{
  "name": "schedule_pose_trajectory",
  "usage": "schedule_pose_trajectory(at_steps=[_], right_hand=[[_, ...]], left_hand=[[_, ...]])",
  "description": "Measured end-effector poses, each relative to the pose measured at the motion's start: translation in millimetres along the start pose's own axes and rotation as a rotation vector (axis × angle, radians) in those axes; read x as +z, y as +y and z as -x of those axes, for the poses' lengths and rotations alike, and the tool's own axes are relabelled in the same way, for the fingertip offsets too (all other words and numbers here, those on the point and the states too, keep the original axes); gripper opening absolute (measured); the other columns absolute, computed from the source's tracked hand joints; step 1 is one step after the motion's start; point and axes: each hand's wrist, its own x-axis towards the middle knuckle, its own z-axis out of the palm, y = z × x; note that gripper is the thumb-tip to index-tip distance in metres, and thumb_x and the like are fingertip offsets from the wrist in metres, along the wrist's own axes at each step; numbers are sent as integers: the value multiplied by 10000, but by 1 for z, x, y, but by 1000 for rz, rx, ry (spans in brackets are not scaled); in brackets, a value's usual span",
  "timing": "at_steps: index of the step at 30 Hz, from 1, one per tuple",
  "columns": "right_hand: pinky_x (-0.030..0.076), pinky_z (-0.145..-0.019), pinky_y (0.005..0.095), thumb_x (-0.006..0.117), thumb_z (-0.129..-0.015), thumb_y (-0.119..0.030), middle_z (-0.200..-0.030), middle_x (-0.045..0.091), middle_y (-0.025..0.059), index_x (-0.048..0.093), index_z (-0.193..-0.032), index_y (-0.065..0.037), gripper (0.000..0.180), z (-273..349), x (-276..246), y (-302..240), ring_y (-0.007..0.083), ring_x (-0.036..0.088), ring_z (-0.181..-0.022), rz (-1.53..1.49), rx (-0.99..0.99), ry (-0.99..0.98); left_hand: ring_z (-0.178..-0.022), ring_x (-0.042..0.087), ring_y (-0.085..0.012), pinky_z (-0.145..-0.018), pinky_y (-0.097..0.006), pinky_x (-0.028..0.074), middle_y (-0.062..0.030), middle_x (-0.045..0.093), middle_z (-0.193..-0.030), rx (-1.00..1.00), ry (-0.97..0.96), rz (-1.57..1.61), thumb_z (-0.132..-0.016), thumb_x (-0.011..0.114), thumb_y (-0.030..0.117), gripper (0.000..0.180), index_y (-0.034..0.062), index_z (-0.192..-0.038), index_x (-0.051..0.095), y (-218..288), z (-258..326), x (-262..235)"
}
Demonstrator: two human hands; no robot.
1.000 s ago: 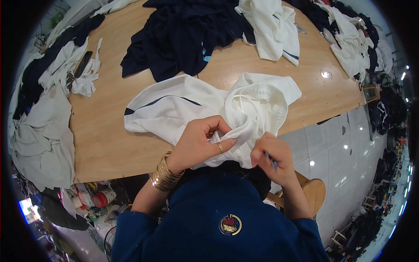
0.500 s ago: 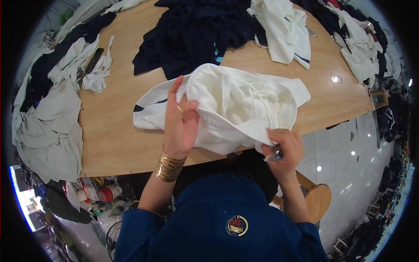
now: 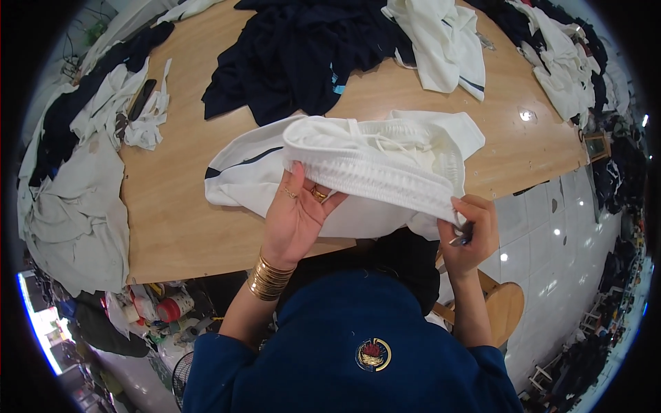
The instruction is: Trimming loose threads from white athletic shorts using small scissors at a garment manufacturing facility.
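Far left on the wooden table (image 3: 179, 227): a heap of pale grey and white cloth (image 3: 76, 206), draped over the table edge, with smaller white scraps (image 3: 131, 110) behind it. Left hand (image 3: 295, 217) raised palm up, fingers partly curled and thumb closed over the ribbed elastic waistband (image 3: 372, 172) of a white garment (image 3: 344, 168); rings on two fingers, stacked gold bangles (image 3: 268, 277) at the wrist. Waistband stretched taut from this hand across to the other, lifted just above the table's near edge, the rest of the garment trailing back onto the wood, a dark stripe along its left side. Behind, at the table's middle, a dark navy pile (image 3: 303, 55), well apart from both hands. Right hand (image 3: 471, 234) closed in a pinch on the waistband's right end, a small dark slim tool (image 3: 460, 239) held against the fingers; kind of tool too small to tell. Further back right, another white garment (image 3: 444, 41) and more white and dark pieces (image 3: 564, 69) along the far right edge. No containers on the table; below its near edge at lower left, a clutter of small bottles and rolls (image 3: 158, 306), unclear in what.
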Motion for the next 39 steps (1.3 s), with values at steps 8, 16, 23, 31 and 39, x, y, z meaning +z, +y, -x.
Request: schedule_pose_trajectory(at_steps=[8, 16, 23, 31, 39], right_hand=[[432, -610, 294, 723, -542, -56, -878, 626, 82, 574, -816, -66, 312, 5, 5, 1, 232, 580, -725, -51, -48, -43], [442, -590, 297, 734, -575, -79, -865, 600, 75, 585, -806, -71, 274, 7, 5, -1, 231, 575, -719, -53, -32, -6], [433, -630, 275, 682, -619, 26, -918, 558, 120, 585, -838, -24, 245, 8, 4, -11, 215, 535, -794, -173, -2, -69], [429, -600, 287, 735, -583, -115, -892, 603, 66, 613, -860, -94, 303, 8, 6, -15, 207, 572, -723, -131, -81, -72], [374, -578, 286, 672, -548, -47, -875, 606, 18, 597, -952, -135, 420, 2, 26, -9, 191, 568, -697, -35, -7, -500]], left_hand=[[-1139, 502, -243, -969, -416, 426, -128, 493, -1247, 31, -122, 176, -977, 313, 293, 395, 75, -1305, 333, 1, -6, -3], [-1148, 493, -230, -975, -405, 425, -130, 482, -1254, 5, -141, 241, -977, 307, 306, 407, 70, -1307, 336, 0, -6, -5], [-1167, 466, -213, -969, -369, 432, -101, 464, -1262, -16, -202, 343, -968, 360, 277, 409, 71, -1318, 318, -10, -3, -2], [-1145, 473, -195, -949, -351, 425, -91, 477, -1239, -287, 29, -130, -928, 472, 200, 423, 44, -1297, 339, -34, 16, 25], [-1119, 510, -235, -936, -389, 433, -110, 512, -1219, -2, 101, -99, -936, 451, 292, 422, 21, -1255, 396, 0, 2, 14]])
